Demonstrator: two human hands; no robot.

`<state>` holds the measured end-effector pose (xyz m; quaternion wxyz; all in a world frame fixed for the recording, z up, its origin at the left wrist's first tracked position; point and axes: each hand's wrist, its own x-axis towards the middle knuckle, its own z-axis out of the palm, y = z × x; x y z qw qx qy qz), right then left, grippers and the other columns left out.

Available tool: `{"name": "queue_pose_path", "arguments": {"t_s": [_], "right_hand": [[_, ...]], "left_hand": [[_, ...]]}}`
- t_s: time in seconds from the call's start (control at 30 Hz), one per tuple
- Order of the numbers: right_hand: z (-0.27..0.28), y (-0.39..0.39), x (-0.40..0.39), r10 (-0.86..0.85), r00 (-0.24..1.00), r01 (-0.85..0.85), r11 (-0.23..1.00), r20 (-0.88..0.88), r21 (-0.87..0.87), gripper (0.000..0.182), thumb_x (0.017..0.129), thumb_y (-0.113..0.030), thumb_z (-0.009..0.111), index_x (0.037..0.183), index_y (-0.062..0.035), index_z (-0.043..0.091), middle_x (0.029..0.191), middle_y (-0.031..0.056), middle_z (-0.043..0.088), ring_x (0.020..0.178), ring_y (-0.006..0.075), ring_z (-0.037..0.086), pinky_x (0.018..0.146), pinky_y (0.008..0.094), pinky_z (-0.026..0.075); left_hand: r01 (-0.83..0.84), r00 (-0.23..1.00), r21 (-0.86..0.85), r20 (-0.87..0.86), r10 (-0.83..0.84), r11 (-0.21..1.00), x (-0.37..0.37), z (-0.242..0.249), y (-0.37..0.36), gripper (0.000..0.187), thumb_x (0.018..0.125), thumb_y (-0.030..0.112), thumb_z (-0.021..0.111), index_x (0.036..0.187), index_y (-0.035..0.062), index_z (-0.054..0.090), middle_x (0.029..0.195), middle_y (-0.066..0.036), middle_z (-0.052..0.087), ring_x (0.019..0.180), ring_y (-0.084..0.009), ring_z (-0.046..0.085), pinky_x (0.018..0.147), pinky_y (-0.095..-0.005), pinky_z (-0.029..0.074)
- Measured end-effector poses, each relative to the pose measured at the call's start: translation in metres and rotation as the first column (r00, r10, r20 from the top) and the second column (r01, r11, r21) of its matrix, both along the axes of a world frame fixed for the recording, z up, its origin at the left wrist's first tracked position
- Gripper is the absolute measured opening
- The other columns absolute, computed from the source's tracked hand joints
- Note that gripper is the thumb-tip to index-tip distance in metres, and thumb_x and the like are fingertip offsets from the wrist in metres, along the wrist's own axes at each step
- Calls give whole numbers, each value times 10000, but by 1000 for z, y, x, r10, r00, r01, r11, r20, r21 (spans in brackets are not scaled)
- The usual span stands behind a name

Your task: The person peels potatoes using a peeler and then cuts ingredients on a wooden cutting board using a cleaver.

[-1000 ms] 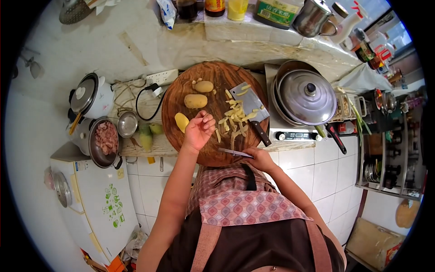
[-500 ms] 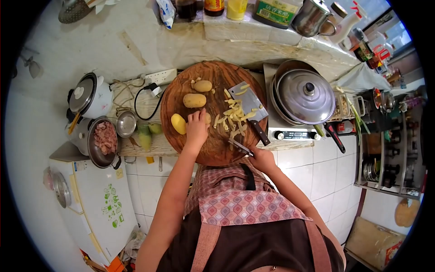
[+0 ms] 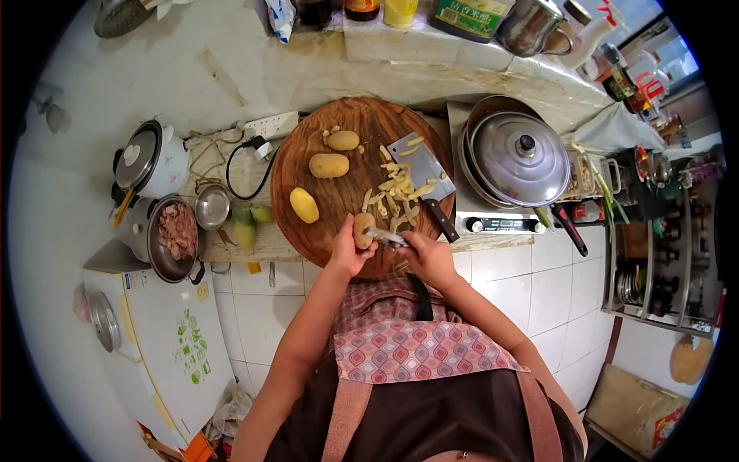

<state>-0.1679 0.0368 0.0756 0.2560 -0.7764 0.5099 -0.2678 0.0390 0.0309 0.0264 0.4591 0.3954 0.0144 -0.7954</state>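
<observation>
My left hand [image 3: 352, 251] is closed around an unpeeled potato [image 3: 363, 229] over the near part of the round wooden chopping board [image 3: 308, 146]. A peeler [image 3: 387, 238], blurred by motion, is gripped in my right hand [image 3: 429, 260], its head against the potato. A peeled yellow potato [image 3: 304, 205] lies on the board left of my hands. Two unpeeled ones, a larger potato [image 3: 329, 165] and a smaller potato [image 3: 343, 140], rest farther back. Loose potato peelings [image 3: 396, 189] are scattered right of centre, some on the blade of a cleaver [image 3: 440, 219].
A lidded pan [image 3: 519, 162] sits on the stove to the right, its handle [image 3: 568, 231] sticking out toward me. At left are a pan of raw meat [image 3: 177, 235], a metal bowl [image 3: 212, 208] and green vegetables [image 3: 245, 231]. Bottles stand on the back ledge [image 3: 462, 58].
My left hand has picked up a potato from the board and brought it nearer to me. My right hand has raised the peeler and moved it left onto that potato.
</observation>
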Motion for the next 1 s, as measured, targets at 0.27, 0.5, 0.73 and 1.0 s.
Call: {"name": "queue_pose_path", "arguments": {"t_s": [0.27, 0.5, 0.73, 1.0], "right_hand": [[-22, -36, -4, -130, 969, 99, 983, -210, -151, 245, 821, -277, 713, 1012, -130, 671, 744, 87, 675, 632, 287, 657, 520, 388, 495], [10, -10, 5, 168, 969, -189, 977, -183, -102, 307, 836, -342, 696, 1072, -147, 672, 758, 79, 666, 613, 276, 650, 507, 368, 494], [-1, -31, -3, -76, 984, 90, 992, -162, 86, 310, 850, -360, 683, 1057, -130, 694, 682, 138, 658, 622, 333, 645, 541, 420, 493], [8, -14, 8, 146, 989, -146, 988, -14, -52, 341, 836, -352, 701, 1104, -142, 680, 701, 130, 660, 621, 324, 643, 531, 407, 491]], "left_hand": [[58, 998, -94, 18, -56, 994, -12, 20, 19, 454, 997, 508, 377, 978, 90, 552, 719, -114, 578, 455, -138, 463, 348, -224, 282], [-61, 981, 44, 189, 52, 997, -14, 16, 24, 445, 1013, 497, 303, 1009, 123, 544, 709, -50, 561, 457, -150, 463, 353, -261, 277], [39, 933, -234, 357, 49, 972, -20, 25, 26, 361, 1030, 409, 302, 1072, 121, 514, 768, -58, 583, 487, -138, 477, 375, -265, 317], [-2, 957, -152, 285, 46, 988, -15, 15, 28, 341, 1023, 325, 303, 1000, 80, 539, 767, -74, 597, 524, -142, 530, 364, -251, 325]]}}
